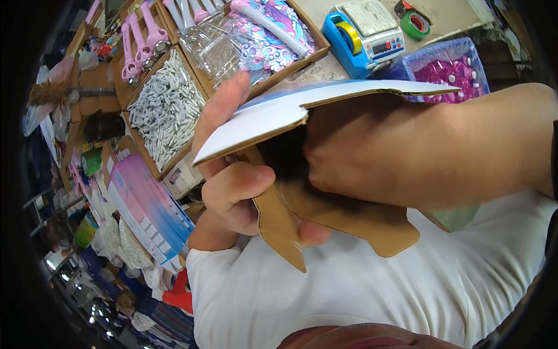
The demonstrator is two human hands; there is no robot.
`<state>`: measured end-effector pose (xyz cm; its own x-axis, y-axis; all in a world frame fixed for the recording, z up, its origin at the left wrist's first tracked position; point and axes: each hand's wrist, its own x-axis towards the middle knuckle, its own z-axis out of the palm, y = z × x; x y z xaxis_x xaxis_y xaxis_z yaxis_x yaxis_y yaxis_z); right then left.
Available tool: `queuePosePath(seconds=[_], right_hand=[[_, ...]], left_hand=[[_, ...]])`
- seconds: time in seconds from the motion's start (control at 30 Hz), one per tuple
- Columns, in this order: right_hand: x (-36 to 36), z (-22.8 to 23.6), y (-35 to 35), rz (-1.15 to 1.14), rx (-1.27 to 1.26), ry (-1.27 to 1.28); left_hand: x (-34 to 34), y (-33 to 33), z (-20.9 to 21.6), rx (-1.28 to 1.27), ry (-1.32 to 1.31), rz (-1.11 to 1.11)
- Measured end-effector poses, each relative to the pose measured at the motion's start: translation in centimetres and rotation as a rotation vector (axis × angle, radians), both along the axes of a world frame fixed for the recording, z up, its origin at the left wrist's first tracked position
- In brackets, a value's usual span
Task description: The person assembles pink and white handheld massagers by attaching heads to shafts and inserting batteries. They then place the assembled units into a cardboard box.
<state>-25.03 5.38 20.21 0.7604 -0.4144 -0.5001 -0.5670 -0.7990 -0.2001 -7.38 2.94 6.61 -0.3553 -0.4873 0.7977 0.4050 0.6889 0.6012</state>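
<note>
My left hand (229, 189) grips an open cardboard box (349, 218) from its left side, thumb and fingers wrapped round its edges. The box is plain brown inside, and its raised flap (261, 128) is white with some blue on the outer face. Deep in its opening is my right hand (328, 148), with the forearm coming in from the right. The right fingers are hidden in the dark inside the box, so whether they hold anything does not show. Held in the air, the box is close in front of my white shirt (349, 291).
Beyond the box, cardboard trays hold pink wand-like handles (133, 49), small white parts (165, 110) and clear plastic pieces (212, 52). A blue tape dispenser (343, 43), scale (386, 46), green tape roll (415, 24) and blue bin (479, 58) of magenta pieces stand right. Printed flat cartons (145, 198) lie left.
</note>
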Motion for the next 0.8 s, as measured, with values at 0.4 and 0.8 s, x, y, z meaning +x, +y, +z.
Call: queuePosePath(seconds=[0.4, 0.8], right_hand=[[-13.3, 1.3, 6.3, -0.462, -0.164, -0.516], [-35.9, -22.9, 9.4, -1.520, 0.148, -0.815]], left_hand=[[-0.3, 1.8, 1.3, 0.106, -0.150, 0.110], [-4.7, 3.4, 1.2, 0.264, -0.302, 0.292]])
